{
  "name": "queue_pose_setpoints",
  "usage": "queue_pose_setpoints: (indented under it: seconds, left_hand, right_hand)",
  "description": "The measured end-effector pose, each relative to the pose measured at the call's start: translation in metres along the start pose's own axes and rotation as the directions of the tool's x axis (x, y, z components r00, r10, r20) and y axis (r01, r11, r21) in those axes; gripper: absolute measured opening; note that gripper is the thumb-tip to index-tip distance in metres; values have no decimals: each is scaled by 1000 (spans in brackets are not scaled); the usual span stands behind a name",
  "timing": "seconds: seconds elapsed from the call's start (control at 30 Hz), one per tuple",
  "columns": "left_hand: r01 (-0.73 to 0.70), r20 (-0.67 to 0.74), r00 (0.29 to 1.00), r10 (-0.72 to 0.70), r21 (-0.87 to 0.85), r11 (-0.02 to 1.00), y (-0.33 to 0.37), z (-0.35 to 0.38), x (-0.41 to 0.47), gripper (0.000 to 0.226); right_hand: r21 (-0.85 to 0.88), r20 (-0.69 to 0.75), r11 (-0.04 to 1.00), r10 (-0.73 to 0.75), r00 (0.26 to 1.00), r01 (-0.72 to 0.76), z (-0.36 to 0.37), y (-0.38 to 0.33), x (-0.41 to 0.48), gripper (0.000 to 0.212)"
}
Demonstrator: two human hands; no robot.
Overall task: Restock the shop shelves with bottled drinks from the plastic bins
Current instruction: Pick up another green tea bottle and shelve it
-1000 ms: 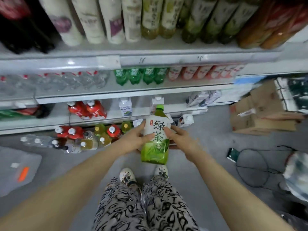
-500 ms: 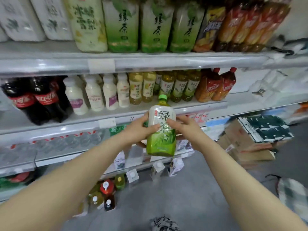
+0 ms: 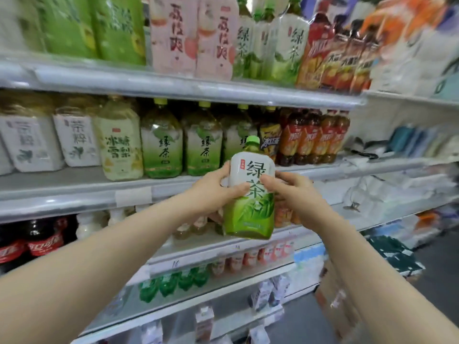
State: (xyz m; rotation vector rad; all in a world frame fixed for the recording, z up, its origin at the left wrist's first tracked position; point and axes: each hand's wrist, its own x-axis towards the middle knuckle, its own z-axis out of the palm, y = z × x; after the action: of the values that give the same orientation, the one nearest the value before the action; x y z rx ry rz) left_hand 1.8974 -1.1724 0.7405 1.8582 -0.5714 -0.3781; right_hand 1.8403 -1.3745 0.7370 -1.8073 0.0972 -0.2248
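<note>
1. Between my two hands, near the front edge of the middle shelf [image 3: 74, 194], I hold one green tea bottle [image 3: 249, 199] upright, off the shelf.
2. My left hand [image 3: 213, 192] wraps the bottle's left side, thumb across the label. My right hand [image 3: 295, 192] grips its right side.
3. Matching green tea bottles [image 3: 162, 145] stand in a row on that shelf, behind and left of the one I carry. Red-labelled iced tea bottles [image 3: 310, 140] stand to their right.
4. As I judge it, this bottle is fetched but not yet shelved, so setting it among its kind remains. The plastic bins are out of view, so I cannot tell how many bottles are left.
</note>
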Motion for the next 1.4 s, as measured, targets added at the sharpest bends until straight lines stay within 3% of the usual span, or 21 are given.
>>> queue_pose_setpoints:
  seconds: [0.33,0.47,0.7,0.87,0.97,1.07,1.23,1.4]
  left_hand:
    - [-234,-132,959,249,117,965,126,-14,55,57]
    - [-284,-191,929,316,175,943,165,-29,78,71]
    - [-334,-288,881,376,185,924,205,-55,119,67]
    - [-372,-379,782,495,354,858,222,-69,143,56]
    - [-340,-424,702,572,506,793,228,-76,155,66]
    - [-318,-483,633,605,550,772,226,-78,164,74]
    - [-298,-541,525,657,606,737,211,-78,177,79]
    - [-251,-559,476,680,654,714,200,-76,183,67]
  right_hand:
    - [-78,-29,959,-275,961,272,-75,-116,53,27]
    - [-30,-40,930,-367,929,366,-92,-155,81,33]
    - [11,-32,885,-465,885,466,-101,-196,137,42]
    - [-14,-26,846,-534,845,534,-105,-210,179,60]
    - [-48,13,816,-576,817,576,-106,-214,197,67]
    - [-90,63,784,-611,789,614,-106,-214,211,76]
    - [-111,101,745,-650,753,658,-97,-207,231,73]
    - [-200,113,701,-678,727,685,-92,-199,246,74]
